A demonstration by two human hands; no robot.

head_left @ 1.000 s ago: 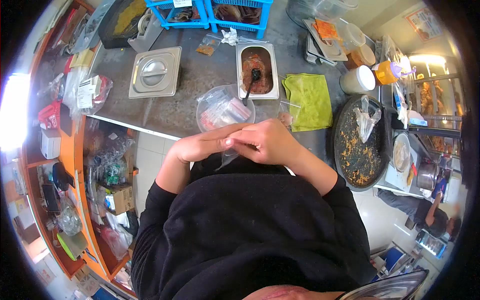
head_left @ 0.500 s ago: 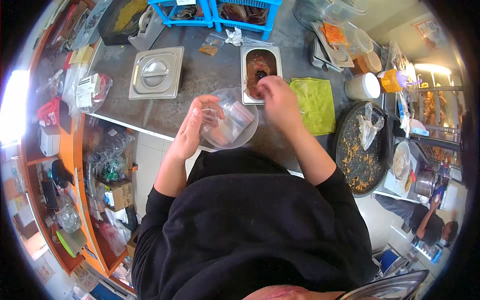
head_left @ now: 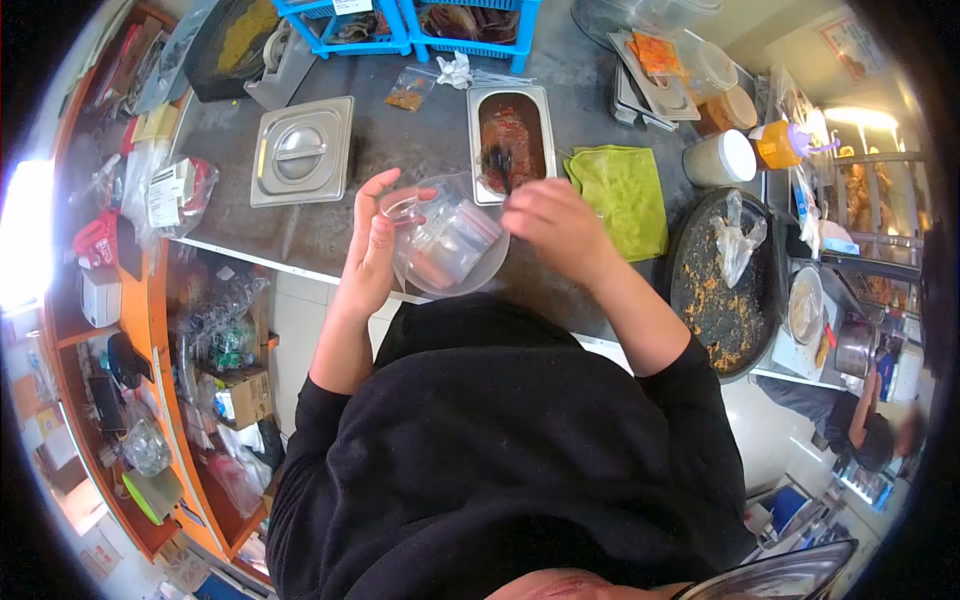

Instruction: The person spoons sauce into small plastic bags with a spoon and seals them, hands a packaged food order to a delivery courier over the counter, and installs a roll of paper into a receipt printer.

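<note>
My right hand [head_left: 562,228] is closed on the handle of a black spoon [head_left: 497,162]. The spoon's head dips into dark red sauce [head_left: 510,130] inside a rectangular steel pan [head_left: 549,165]. To the left, my left hand [head_left: 372,250] curls its thumb and fingers around a small clear plastic cup [head_left: 404,208]. That cup overlaps the edge of a round translucent bowl [head_left: 490,268] at the counter's front. Small clear zip bags [head_left: 460,240] lie in the bowl.
A lidded steel pan [head_left: 300,150] stands left, a green cloth [head_left: 625,200] right. Further right is a black tray [head_left: 735,310] with orange crumbs. Jars, including a white-lidded jar [head_left: 720,158], and blue baskets [head_left: 470,35] line the back. Another person [head_left: 865,425] is at far right.
My right hand has shifted slightly down and left, and the black spoon now leans toward it from the sauce. My left hand stays at the bowl's left side. The view has shifted slightly.
</note>
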